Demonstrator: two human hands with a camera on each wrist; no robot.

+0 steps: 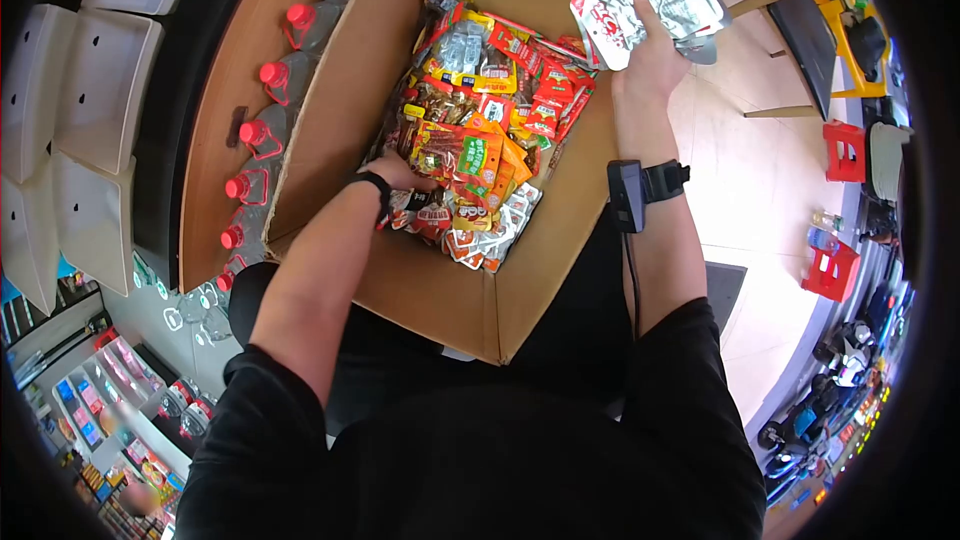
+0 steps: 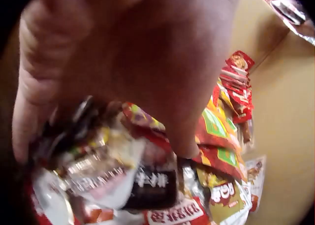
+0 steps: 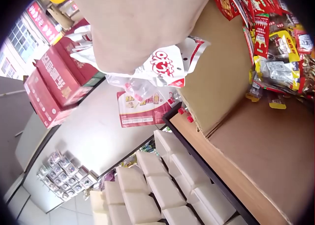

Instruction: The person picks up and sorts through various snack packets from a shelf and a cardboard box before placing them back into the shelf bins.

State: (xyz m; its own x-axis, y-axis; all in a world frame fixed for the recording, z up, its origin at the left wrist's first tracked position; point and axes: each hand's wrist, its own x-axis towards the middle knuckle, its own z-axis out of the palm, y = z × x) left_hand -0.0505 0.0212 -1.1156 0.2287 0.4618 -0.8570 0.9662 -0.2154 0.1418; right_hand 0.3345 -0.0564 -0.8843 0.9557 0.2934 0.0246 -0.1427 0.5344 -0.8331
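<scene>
A large cardboard box [image 1: 343, 100] holds a jumbled pile of snack packets [image 1: 470, 90], mostly red, orange and yellow. Inside it, my left hand [image 1: 397, 172] reaches down to the near left part of the pile. The left wrist view shows the hand [image 2: 133, 53] with thumb and a finger spread wide over a black-and-white packet [image 2: 150, 185]; other fingertips are hidden. Above the box's right edge, my right hand [image 1: 655, 62] grips several silver-and-white pouches [image 1: 610, 28], thumb on top. Red lettering marks the pouches [image 3: 165, 67] in the right wrist view.
Clear bottles with red caps [image 1: 262, 138] line a wooden shelf along the box's left side. Pale bins [image 1: 105, 60] stand farther left. At right are a folding chair [image 1: 795, 30] and red crates [image 1: 832, 272] on the tiled floor. Red cartons [image 3: 61, 77] stand beyond the right hand.
</scene>
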